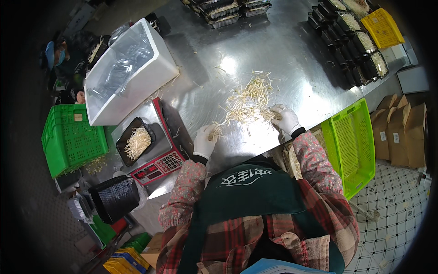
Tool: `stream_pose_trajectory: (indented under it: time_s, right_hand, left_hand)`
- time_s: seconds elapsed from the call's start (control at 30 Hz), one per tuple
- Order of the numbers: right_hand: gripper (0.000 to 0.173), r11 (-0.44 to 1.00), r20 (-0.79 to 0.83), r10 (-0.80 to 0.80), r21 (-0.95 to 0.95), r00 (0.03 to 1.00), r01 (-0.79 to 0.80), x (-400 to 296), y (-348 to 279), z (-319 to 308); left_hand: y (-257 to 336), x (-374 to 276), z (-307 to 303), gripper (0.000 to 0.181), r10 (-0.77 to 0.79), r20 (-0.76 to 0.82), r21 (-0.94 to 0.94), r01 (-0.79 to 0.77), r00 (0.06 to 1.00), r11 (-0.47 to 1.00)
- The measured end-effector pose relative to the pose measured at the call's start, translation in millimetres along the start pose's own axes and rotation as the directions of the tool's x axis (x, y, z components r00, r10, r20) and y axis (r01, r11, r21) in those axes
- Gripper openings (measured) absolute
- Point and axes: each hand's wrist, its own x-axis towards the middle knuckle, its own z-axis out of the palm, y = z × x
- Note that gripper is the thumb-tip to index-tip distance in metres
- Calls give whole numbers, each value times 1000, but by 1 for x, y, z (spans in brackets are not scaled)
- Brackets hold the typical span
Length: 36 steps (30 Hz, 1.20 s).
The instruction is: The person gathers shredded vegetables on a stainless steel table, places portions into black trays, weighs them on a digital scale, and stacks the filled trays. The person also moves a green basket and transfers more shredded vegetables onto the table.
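Observation:
A loose heap of bean sprouts (253, 94) lies on the steel table (195, 41) before me. My left hand (204, 139), in a white glove, is closed around a small bunch of sprouts (216, 131) at the heap's left. At the right end of the heap, my gloved right hand (286, 118) has its fingers curled on more sprouts. Left of my left hand stands a red digital scale (160, 167). A black plastic tray (120, 144), partly filled with sprouts, rests on its steel platform.
A white foam box (167, 65) of clear lids stands behind the scale. Stacked black trays (113, 198) and a green crate (75, 133) are at left. Filled trays (366, 42) line the right. A lime crate (352, 154) stands beside the table. A masked person (68, 65) is far left.

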Motion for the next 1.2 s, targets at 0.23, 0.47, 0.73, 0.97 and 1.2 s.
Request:
stream_pose_trajectory:
  time_s: [0.23,0.47,0.73,0.97,1.2]
  right_hand:
    - [39,969,-136,-160,-208,978,130,70,-69,19]
    - [26,957,33,-121,-263,992,126,117,-77,54]
    - [15,939,-438,192,341,878,-36,36,24,-24]
    - [82,972,-142,224,-40,964,-232,-10,11,-18]
    - [16,951,-235,265,223,935,-214,-9,7,8]
  left_hand:
    - [-3,-10,-4,56,-50,1,-12,50,999,999]
    - [-12,-44,-26,61,-138,-77,22,140,987,990]
    - [-16,-53,-21,85,-187,-9,14,187,982,982]
    - [-11,-12,-10,65,-96,129,110,82,987,990]
    - [2,8,-5,22,92,8,-204,-88,996,975]
